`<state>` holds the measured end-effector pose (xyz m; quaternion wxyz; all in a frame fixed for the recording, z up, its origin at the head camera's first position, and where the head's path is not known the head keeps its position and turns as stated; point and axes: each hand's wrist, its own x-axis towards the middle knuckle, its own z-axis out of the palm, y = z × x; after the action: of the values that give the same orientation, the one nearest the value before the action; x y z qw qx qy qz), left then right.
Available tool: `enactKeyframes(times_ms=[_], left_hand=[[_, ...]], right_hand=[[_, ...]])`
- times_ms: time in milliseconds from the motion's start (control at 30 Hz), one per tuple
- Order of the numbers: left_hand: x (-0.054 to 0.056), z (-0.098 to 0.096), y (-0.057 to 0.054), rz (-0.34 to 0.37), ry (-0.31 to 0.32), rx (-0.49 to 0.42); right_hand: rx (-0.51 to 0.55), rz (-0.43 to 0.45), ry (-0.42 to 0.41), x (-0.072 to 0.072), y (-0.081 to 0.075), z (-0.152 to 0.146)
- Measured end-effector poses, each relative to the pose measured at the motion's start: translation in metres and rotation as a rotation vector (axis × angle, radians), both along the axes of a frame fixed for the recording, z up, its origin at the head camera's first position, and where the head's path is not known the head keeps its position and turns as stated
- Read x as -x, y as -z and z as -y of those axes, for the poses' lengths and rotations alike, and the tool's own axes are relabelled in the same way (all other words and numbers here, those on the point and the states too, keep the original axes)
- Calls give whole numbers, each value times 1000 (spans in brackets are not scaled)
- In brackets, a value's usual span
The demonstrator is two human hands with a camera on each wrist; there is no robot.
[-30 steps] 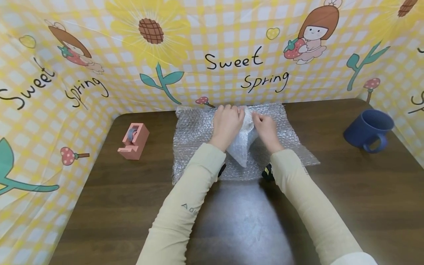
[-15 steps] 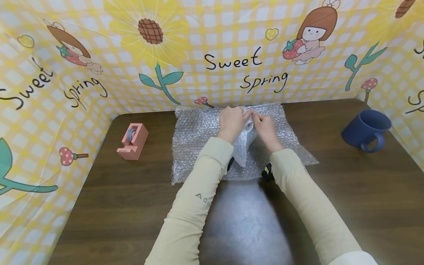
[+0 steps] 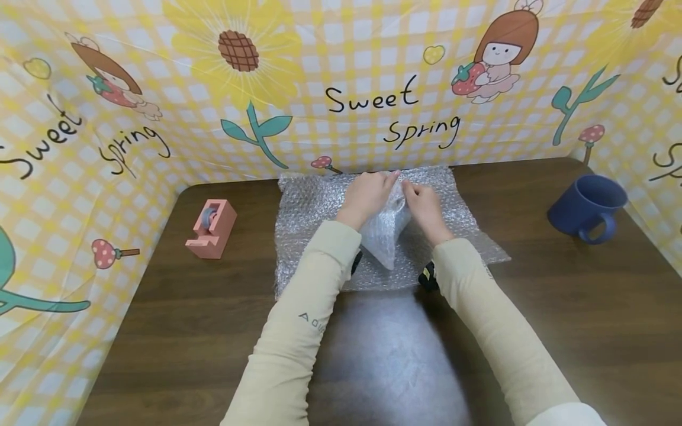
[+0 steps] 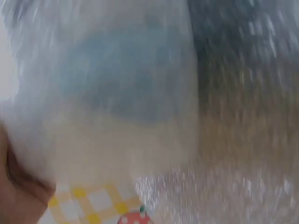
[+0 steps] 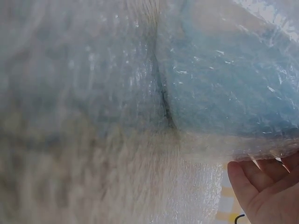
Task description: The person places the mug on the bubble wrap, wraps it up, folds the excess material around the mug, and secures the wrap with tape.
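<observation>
A sheet of bubble wrap (image 3: 314,236) lies at the back middle of the table, part of it folded up into a pointed bundle (image 3: 385,236). My left hand (image 3: 367,194) holds the bundle's upper left side with bent fingers. At the upper right edge, my right hand (image 3: 426,208) pinches the wrap between thumb and fingers. Through the blurred layers of bubble wrap (image 4: 126,79) in the left wrist view shows a bluish and beige shape. A similar light blue area shows under the wrap (image 5: 233,88) in the right wrist view. What lies inside is unclear.
On the left of the brown wooden table (image 3: 176,331) stands a pink tape dispenser (image 3: 212,228) with a roll in it. A dark blue mug (image 3: 586,207) leans to the right. A yellow checked cloth (image 3: 298,83) hangs behind and at both sides.
My left hand moved right toward the right hand, then back a little to the left. The right hand stays at the bundle's edge.
</observation>
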<state>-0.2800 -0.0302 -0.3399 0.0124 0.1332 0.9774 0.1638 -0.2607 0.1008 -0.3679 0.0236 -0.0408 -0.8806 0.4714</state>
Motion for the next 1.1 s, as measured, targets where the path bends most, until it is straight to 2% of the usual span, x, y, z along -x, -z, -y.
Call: enactKeyframes(times_ms=[100, 200, 300, 367, 500, 600, 700, 833, 933, 1000, 1100], left_hand=[[2, 8, -2, 16, 83, 4], [1, 9, 2, -41, 111, 28], [0, 7, 5, -104, 94, 61], [-1, 5, 5, -122, 83, 76], [-2, 3, 5, -116, 63, 84], [-5, 3, 6, -110, 33, 49], [-8, 7, 7, -93, -24, -90], [-8, 18, 9, -78, -113, -432], [-6, 28, 8, -78, -174, -638], [-5, 36, 6, -45, -209, -703], [-7, 46, 4, 62, -246, -696]], right_hand=[[14, -12, 3, -1, -1, 1], [35, -22, 15, -3, -1, 2], [62, -41, 26, -4, -1, 4], [72, -47, 33, -4, -1, 5], [83, -48, 50, -4, 1, 6], [81, -20, 52, -5, 1, 6], [109, 51, 19, -7, -2, 5], [146, 158, -36, -10, -8, 5], [164, 172, -36, -12, -11, 6], [198, 173, -7, -15, -13, 8], [271, 179, 64, -22, -17, 12]])
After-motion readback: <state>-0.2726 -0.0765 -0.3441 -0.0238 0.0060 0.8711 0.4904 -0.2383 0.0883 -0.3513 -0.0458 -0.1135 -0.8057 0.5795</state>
